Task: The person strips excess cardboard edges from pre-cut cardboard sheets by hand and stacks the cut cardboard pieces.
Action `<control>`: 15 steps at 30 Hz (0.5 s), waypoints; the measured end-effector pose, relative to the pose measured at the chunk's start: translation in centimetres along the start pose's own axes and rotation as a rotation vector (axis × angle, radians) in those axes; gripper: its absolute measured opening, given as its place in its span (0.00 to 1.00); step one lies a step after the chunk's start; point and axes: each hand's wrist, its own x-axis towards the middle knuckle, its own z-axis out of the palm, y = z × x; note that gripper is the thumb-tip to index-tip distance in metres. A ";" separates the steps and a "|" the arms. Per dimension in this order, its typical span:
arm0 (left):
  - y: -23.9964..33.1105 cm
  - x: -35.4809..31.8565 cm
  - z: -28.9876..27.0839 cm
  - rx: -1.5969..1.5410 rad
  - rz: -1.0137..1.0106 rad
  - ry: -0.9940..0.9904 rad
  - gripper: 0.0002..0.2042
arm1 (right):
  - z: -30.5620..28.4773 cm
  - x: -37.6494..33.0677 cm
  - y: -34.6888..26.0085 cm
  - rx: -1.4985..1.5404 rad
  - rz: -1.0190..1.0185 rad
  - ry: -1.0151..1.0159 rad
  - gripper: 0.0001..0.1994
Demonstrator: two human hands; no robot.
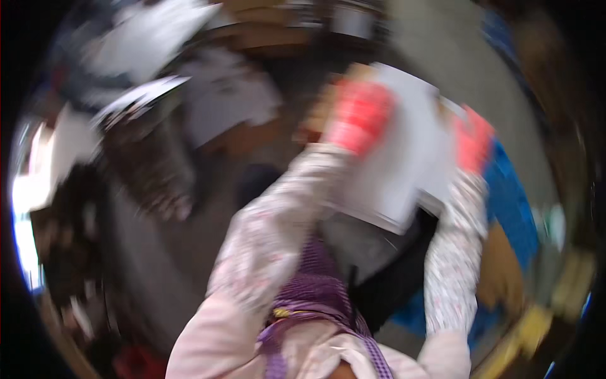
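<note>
Two red-gloved hands grip one grey-white sheet (404, 158): left hand (358, 117) at its ten o'clock edge, right hand (472, 140) at three o'clock, fingers too blurred to tell.

Heavy motion blur throughout. Blue sheet (512, 208) at right, over grey floor (442, 44). Brown cardboard (499, 265) just beside it. White sheets (151, 31) upper left, dark patterned cloth (151, 164) below them. Yellow items (536, 325) lower right, too blurred to identify.
</note>
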 end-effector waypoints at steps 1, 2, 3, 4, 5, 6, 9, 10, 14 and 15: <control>1.0 -0.1 1.2 0.043 0.117 0.112 0.05 | -1.0 0.2 -1.2 0.014 0.125 -0.057 0.18; 4.1 2.4 0.3 -0.217 0.116 0.235 0.04 | -2.8 0.2 2.3 -0.063 0.073 -0.073 0.18; 5.8 4.2 -1.1 -0.434 0.132 0.343 0.03 | -3.9 0.5 4.7 -0.093 0.008 -0.091 0.19; 6.8 5.1 -1.0 -0.515 0.173 0.356 0.05 | -2.8 1.1 8.2 0.148 0.001 -0.067 0.19; 7.3 5.8 -0.3 -0.632 0.222 0.387 0.08 | -2.9 1.0 8.5 -0.126 0.034 -0.011 0.19; 8.1 6.1 -0.1 -0.676 0.227 0.420 0.08 | -2.3 0.6 8.8 -0.004 0.134 -0.018 0.19; 5.8 3.5 1.6 -0.644 0.194 0.277 0.08 | 0.4 0.9 3.5 0.076 0.240 -0.119 0.21; 5.8 3.2 1.9 -0.664 0.161 0.238 0.09 | 0.4 0.9 2.3 -0.027 0.270 -0.177 0.23; 6.6 4.5 2.1 -0.709 0.206 0.304 0.09 | -1.1 2.0 0.4 -0.203 0.305 -0.275 0.35; 6.5 4.7 2.3 -0.699 0.264 0.272 0.10 | -1.4 1.8 -0.5 -0.201 0.325 -0.280 0.36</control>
